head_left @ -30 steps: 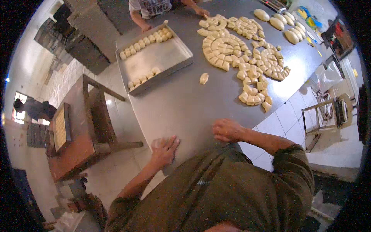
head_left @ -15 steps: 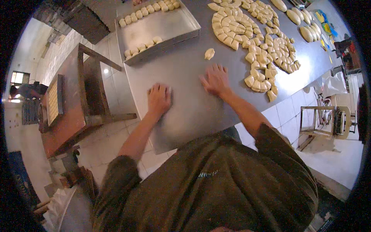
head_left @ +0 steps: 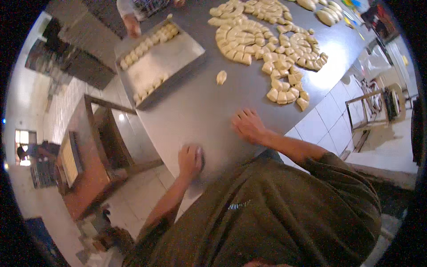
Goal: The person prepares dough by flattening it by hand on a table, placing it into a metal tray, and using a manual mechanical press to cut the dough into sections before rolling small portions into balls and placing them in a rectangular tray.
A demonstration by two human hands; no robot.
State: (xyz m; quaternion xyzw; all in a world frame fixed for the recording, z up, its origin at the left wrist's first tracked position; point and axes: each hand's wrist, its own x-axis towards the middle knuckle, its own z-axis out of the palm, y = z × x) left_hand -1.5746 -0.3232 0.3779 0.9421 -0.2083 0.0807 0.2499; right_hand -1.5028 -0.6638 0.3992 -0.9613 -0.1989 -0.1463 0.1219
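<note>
My left hand (head_left: 190, 160) is palm down near the table's front left edge, its fingers curled under and slightly blurred. Farther right, my right hand (head_left: 250, 127) is cupped over the metal table (head_left: 204, 115), fingers bent down to the surface. Whatever lies beneath either palm is hidden. Beyond them sits one loose piece of dough (head_left: 221, 77). Many cut dough pieces (head_left: 242, 57) lie in curved rows at the far right. At the far left, a metal tray (head_left: 155, 62) carries a row of dough balls (head_left: 147, 48) along its far side and a shorter row along its near side.
Another person's hand (head_left: 132, 27) is beside the tray's far edge. Long dough loaves (head_left: 328, 16) lie at the far right. A wooden table (head_left: 91, 189) with a filled tray (head_left: 71, 158) stands left, and a metal-framed stand (head_left: 367, 107) is at right.
Both my hands have drawn back toward my body, and their fingers look more curled. The view has shifted, and another person now shows beyond the tray.
</note>
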